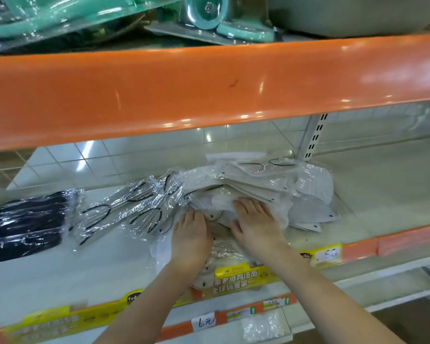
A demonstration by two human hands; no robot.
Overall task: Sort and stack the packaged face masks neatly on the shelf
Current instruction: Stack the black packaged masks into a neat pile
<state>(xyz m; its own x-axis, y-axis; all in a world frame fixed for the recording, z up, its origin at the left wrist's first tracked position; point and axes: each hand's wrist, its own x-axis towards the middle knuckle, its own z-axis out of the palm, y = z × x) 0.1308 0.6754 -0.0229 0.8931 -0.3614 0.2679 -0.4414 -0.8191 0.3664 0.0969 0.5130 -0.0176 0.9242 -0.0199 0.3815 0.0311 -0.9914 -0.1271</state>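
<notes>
A loose heap of white face masks in clear plastic packets (258,184) lies on the white shelf (60,266), spreading right and back. My left hand (190,235) rests palm down on the front left part of the heap, over a packet that hangs past the shelf edge. My right hand (254,223) presses flat on the white packets just to its right, fingers pushed slightly under the upper layers. More clear packets with black ear loops (132,207) lie to the left. A pack of black masks (25,224) sits at the far left.
An orange shelf lip (209,88) overhangs closely above, with teal packaged goods (209,13) on top. Yellow price strips (241,279) line the shelf's front edge. A slotted metal upright (314,135) stands at the back right, with bare shelf (382,184) beyond it.
</notes>
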